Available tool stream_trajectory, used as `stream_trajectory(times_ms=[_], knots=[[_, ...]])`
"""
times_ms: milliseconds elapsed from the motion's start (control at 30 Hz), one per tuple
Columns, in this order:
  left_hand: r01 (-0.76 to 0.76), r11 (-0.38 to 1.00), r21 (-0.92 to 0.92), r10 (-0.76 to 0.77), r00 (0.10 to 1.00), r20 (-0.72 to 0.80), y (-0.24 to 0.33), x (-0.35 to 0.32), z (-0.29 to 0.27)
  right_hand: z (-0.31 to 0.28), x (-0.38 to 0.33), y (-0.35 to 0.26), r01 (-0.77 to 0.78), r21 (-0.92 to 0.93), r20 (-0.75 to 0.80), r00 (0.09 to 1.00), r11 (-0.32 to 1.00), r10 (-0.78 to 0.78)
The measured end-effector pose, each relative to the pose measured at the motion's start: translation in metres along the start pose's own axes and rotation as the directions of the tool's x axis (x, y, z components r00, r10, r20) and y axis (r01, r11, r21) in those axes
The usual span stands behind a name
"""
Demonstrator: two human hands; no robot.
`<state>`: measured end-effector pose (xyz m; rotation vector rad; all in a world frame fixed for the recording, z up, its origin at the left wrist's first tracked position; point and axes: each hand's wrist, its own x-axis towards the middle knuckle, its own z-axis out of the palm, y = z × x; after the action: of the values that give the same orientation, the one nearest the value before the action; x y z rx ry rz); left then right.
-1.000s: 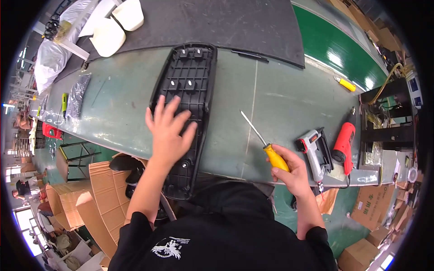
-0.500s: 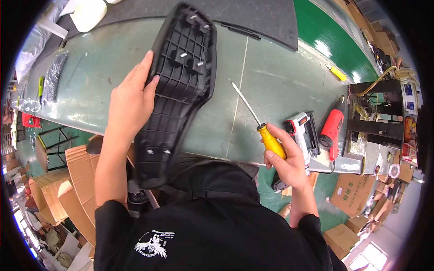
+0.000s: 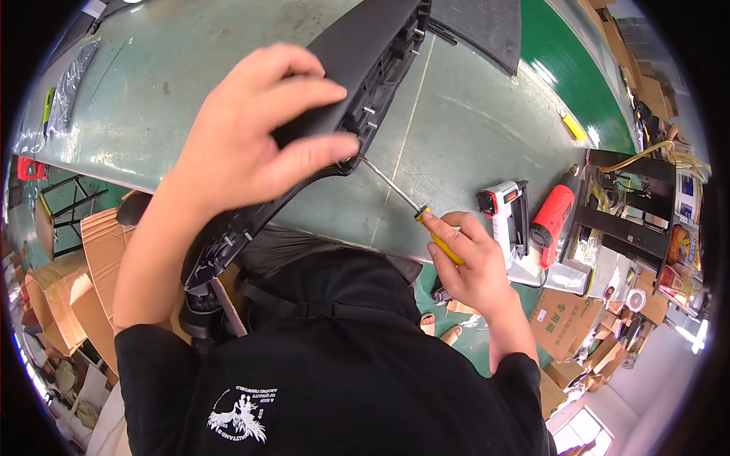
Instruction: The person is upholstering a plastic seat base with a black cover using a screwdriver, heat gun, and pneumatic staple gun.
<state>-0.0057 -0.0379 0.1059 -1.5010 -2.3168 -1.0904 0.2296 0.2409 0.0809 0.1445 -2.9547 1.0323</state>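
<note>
A long black padded panel [image 3: 350, 57] is tilted up on the table, its smooth side toward the left and its ribbed back, with several metal studs, toward the right. My left hand [image 3: 262, 129], slightly blurred, is over the panel's middle with thumb and fingers spread apart. In my right hand [image 3: 475, 266] is the yellow handle of a screwdriver [image 3: 397, 188]. The shaft points up and left, and its tip meets the panel's edge just below my left thumb. Whether the tip is tucked into the edge is hidden.
On the green table [image 3: 456, 137], a white and black staple gun [image 3: 502, 216] and a red heat gun [image 3: 557, 213] lie to the right, beside a black rack [image 3: 627, 209]. A yellow cutter [image 3: 572, 127] lies farther back. A black mat [image 3: 483, 34] covers the far side.
The panel has tipped from showing its ribbed back to showing its smooth side. My left hand has come off its edge and spread. The screwdriver has moved left, its tip reaching the panel.
</note>
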Motion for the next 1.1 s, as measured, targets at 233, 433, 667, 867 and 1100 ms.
stream_trajectory(times_ms=[233,433,667,867,1100], knots=[[0.604,0.784,-0.145,-0.545,0.781,0.305,-0.007,0.079,0.008,-0.013,0.017,0.005,0.008,-0.087,0.037,0.999,0.996,-0.005],[0.508,0.856,0.097,-0.517,0.838,0.172,0.015,0.086,0.029,-0.022,0.029,0.012,0.022,-0.066,0.161,0.987,0.998,-0.011],[0.54,0.84,-0.055,-0.51,0.821,0.258,0.007,0.09,0.027,-0.042,0.052,0.011,0.075,-0.095,0.217,0.975,0.993,-0.053],[0.554,0.831,-0.051,-0.512,0.797,0.319,-0.001,0.091,0.023,-0.06,0.078,-0.002,0.098,-0.13,0.292,0.955,0.987,-0.056],[0.556,0.826,-0.092,-0.484,0.784,0.388,-0.015,0.094,0.021,-0.073,0.105,-0.015,0.11,-0.17,0.408,0.912,0.979,-0.032]])
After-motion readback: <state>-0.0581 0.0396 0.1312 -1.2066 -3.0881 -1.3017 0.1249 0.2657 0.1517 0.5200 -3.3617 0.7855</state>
